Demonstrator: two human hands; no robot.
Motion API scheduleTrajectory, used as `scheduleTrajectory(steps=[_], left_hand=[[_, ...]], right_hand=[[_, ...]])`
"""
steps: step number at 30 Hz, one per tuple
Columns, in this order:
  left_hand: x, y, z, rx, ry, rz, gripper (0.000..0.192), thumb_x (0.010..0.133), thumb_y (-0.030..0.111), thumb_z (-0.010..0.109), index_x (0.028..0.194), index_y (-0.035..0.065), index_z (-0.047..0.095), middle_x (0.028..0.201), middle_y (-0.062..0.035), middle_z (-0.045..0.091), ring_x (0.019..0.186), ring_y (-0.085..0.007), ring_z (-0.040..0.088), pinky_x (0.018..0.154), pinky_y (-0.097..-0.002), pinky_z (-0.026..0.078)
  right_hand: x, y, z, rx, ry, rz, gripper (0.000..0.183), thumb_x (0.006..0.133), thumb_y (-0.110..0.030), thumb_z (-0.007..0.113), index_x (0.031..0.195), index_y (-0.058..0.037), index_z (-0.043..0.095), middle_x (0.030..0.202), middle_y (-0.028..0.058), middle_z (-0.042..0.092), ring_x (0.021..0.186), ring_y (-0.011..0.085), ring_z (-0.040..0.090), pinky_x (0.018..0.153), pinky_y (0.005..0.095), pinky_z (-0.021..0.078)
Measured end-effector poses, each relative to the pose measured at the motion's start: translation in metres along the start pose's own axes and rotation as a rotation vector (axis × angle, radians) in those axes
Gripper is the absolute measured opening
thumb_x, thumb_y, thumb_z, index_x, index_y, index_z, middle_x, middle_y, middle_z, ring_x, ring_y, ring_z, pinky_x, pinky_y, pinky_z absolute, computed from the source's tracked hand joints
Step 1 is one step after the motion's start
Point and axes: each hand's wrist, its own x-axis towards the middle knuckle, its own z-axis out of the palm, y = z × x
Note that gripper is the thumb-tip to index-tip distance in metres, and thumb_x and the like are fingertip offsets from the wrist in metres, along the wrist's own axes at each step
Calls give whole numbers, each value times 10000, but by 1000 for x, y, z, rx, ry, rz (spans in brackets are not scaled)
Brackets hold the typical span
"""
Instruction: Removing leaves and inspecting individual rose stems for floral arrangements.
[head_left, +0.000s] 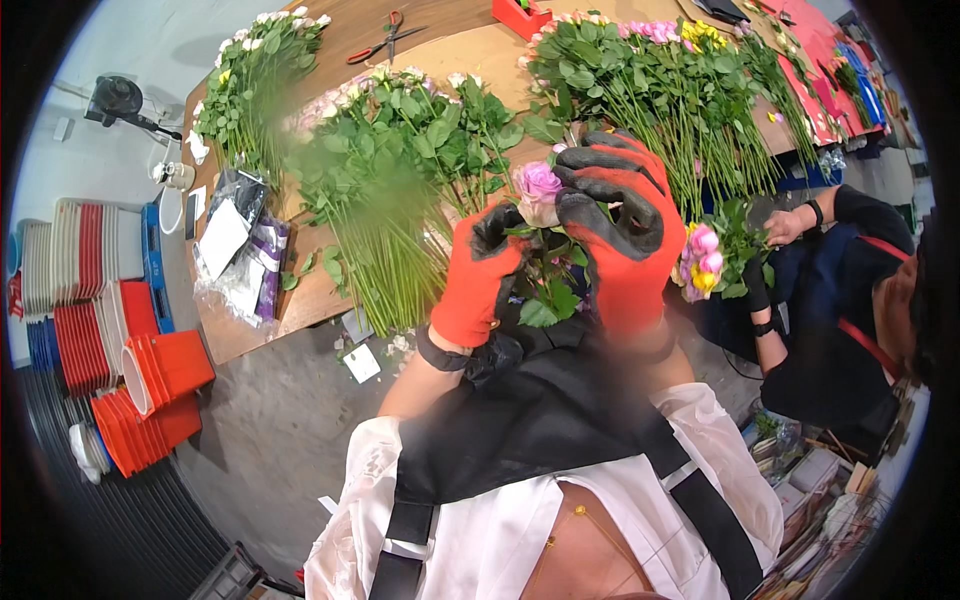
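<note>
Both my hands wear red work gloves with black coated palms and fingers. A pink-lilac rose (537, 196) stands upright between them, with green leaves (553, 304) hanging below. My left hand (487, 266) is closed around its stem just under the bloom. At the flower's right side, the curled fingers of my right hand (622, 217) touch or nearly touch the petals; whether they grip a petal cannot be told. Just beyond my left hand, a large bundle of roses (390, 150) lies on the wooden table (300, 300), stems towards me.
More rose bundles lie at the back right (645, 97) and back left (259, 82). Scissors (391, 36) lie at the far edge. Plastic packaging (240, 247) sits at the left. A co-worker (825, 300) at the right holds a mixed bouquet (701, 262). Red buckets (165, 367) stand at left.
</note>
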Motion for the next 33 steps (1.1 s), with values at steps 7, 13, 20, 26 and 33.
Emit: scheduleTrajectory(steps=[7, 13, 20, 26, 33], left_hand=[[1, 6, 9, -130, 204, -184, 386, 902, 108, 595, 1258, -1, 495, 1051, -94, 626, 869, -183, 651, 783, -320, 544], [2, -9, -5, 55, 73, -20, 239, 954, 125, 544, 1172, 29, 519, 1010, -81, 619, 902, -171, 630, 766, -318, 542], [13, 11, 3, -43, 8, -220, 226, 965, 190, 555, 1083, 8, 618, 957, -33, 649, 848, -120, 612, 712, -264, 498], [22, 17, -6, 167, 247, -50, 320, 838, 36, 650, 1150, -25, 611, 954, -54, 667, 843, -130, 624, 786, -270, 503], [11, 26, 11, 185, 250, 89, 199, 766, -4, 646, 965, -14, 633, 869, -26, 649, 800, -109, 598, 753, -256, 468]], right_hand=[[-4, 8, 0, -65, 21, -65, 352, 625, -28, 790, 956, -83, 681, 1080, 45, 659, 1127, 294, 550, 1046, 441, 363], [-3, 14, 2, -52, -23, -113, 363, 638, -55, 789, 976, -83, 659, 1077, 62, 656, 1120, 300, 557, 1050, 456, 355], [-17, 37, 6, 678, 128, 337, 330, 730, -12, 670, 1051, 14, 602, 1085, 126, 633, 1098, 255, 565, 999, 355, 395], [2, 24, -16, 421, 22, 177, 297, 888, -176, 521, 1028, 58, 638, 1145, 156, 637, 1096, 262, 585, 966, 352, 436], [12, -3, -15, -45, -50, -82, 363, 698, -37, 699, 1059, -59, 676, 1118, 89, 645, 1143, 304, 543, 1029, 429, 382]])
